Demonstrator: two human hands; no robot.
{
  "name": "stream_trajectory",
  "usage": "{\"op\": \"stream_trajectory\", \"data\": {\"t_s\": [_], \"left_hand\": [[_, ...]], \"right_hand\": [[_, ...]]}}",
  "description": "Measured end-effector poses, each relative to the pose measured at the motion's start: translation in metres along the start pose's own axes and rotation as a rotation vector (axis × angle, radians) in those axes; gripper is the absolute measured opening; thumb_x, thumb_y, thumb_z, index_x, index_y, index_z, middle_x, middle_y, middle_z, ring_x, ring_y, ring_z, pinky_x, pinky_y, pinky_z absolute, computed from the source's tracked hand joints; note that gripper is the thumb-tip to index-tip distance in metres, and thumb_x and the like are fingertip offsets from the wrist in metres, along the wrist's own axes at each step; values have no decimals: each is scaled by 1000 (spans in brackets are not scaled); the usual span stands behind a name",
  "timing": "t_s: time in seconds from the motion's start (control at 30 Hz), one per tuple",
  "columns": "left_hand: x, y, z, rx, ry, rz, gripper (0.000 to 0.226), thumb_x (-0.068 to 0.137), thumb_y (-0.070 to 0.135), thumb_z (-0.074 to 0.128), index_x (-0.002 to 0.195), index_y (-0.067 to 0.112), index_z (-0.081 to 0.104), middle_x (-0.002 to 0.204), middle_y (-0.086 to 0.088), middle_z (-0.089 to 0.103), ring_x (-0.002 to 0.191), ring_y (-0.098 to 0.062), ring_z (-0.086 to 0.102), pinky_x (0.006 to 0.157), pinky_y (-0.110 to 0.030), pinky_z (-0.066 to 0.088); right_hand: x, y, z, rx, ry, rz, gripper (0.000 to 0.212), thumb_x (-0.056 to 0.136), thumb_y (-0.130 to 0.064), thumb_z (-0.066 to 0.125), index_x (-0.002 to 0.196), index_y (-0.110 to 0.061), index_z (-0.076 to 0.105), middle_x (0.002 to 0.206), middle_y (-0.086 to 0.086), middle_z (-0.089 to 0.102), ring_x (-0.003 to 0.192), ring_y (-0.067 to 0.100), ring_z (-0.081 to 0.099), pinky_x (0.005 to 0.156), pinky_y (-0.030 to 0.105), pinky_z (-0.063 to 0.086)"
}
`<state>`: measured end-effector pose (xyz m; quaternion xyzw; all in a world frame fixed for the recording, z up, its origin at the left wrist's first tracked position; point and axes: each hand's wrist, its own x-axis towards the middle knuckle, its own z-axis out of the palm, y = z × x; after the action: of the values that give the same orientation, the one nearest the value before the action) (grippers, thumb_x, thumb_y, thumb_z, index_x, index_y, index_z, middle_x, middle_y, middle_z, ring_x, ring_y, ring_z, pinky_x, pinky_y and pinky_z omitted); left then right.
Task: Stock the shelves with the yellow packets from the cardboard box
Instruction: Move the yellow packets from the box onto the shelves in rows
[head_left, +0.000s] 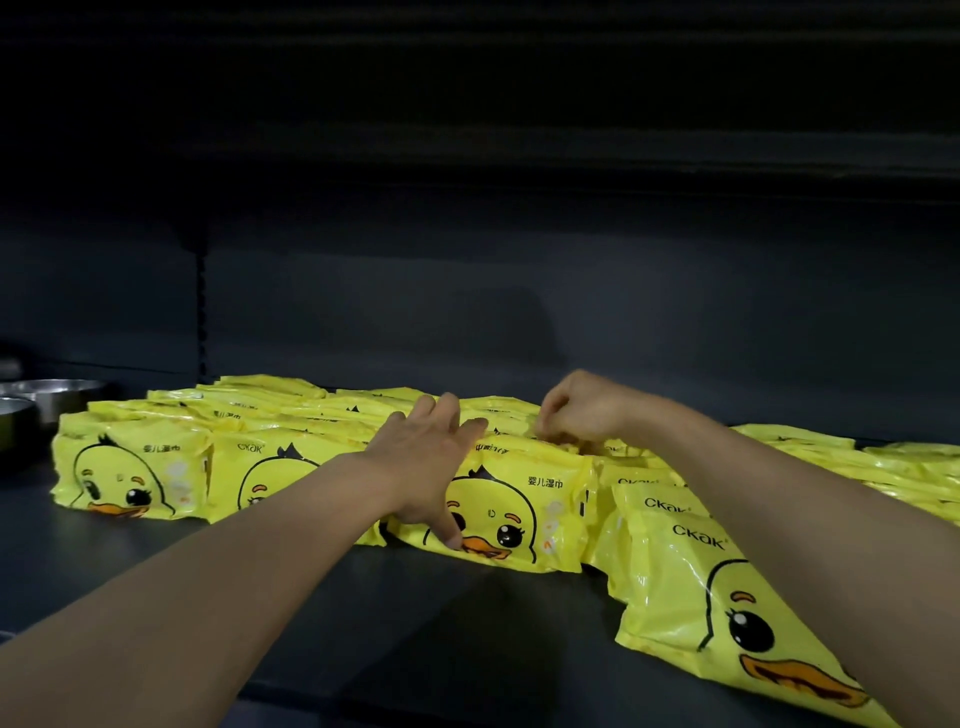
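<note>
Packets are being squared up on the dark shelf (218, 597) — placement, not fetching. The left hand (423, 462) lies spread and flat over the middle duck-print packet (511, 512), thumb at its front face. The right hand (582, 410), fingers curled, pinches the packet tops just behind it. Next, probably — nudge this packet into line.

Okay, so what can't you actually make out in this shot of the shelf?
- Cardboard box: not in the head view.
- Left hand: palm hidden against the packet, so its grip is unclear.
- Right hand: fingertips curled behind packets.
- Metal bowls: cut by left edge, dim.
- Rear packet rows: overlapped, uncountable.
</note>
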<state>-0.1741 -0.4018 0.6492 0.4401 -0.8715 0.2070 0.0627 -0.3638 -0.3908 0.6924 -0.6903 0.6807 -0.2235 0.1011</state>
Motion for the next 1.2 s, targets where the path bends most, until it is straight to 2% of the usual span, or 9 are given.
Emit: {"op": "stream_trajectory", "data": {"t_s": [0.1,0.23,0.43,0.57,0.63,0.7,0.77,0.83,1.2], "left_hand": [[-6,2,3,27,39,4,115,63,59,77,148,20,10,141,-3,27,129,-22,29,107,-38,34],[-12,0,9,45,65,27,100,68,61,72,143,22,18,141,-1,30,127,-21,32,104,-38,35],[-13,0,4,47,0,-1,101,70,60,70,146,24,14,148,-2,23,134,-23,28,108,-44,27],[-23,-1,6,36,6,-54,113,71,62,68,150,20,0,156,-2,13,143,-24,15,114,-49,12],[-31,0,8,59,47,-70,115,73,65,64,150,17,-6,158,-2,6,146,-23,6,116,-50,5],[-38,3,10,92,70,-48,112,76,66,60,150,16,-8,159,-3,2,147,-22,2,116,-50,1],[-41,7,11,109,42,-41,108,81,63,56,150,14,-10,160,-4,0,147,-22,0,116,-51,-1],[-38,8,13,140,3,-58,106,83,61,54,150,11,-11,160,-6,0,147,-23,0,116,-52,-1],[-30,11,2,202,-70,-145,113,77,66,58,149,6,-5,159,-9,4,147,-26,0,115,-54,-1]], "right_hand": [[-8,0,-5,-55,-87,-11,10,85,-11,64,85,-20,68,83,-5,63,74,10,56,62,21,48],[-3,1,7,-191,74,22,19,85,-6,64,74,-21,69,80,-7,64,81,9,57,70,21,43],[-5,-1,9,-180,152,46,11,84,-10,66,90,-11,74,102,4,71,95,17,63,79,24,47],[-32,-9,-2,-181,256,-105,20,91,-13,52,100,-15,70,107,1,68,99,15,60,78,22,40],[-51,-15,-1,-228,206,-177,30,93,-24,52,121,-16,59,126,3,58,117,18,52,89,24,40],[-66,-17,9,-394,19,-161,67,90,-43,55,145,-16,30,150,7,32,138,23,29,111,33,28],[-76,-16,25,-641,-125,-83,97,83,-55,59,151,-19,-1,157,7,9,145,27,7,118,45,9],[-77,-11,37,-819,-118,-55,111,79,-56,63,149,-17,-15,155,10,11,144,29,5,117,50,2],[-75,-16,37,-862,33,-78,112,73,-57,68,150,-14,-2,152,11,17,143,30,13,116,53,3]]}}
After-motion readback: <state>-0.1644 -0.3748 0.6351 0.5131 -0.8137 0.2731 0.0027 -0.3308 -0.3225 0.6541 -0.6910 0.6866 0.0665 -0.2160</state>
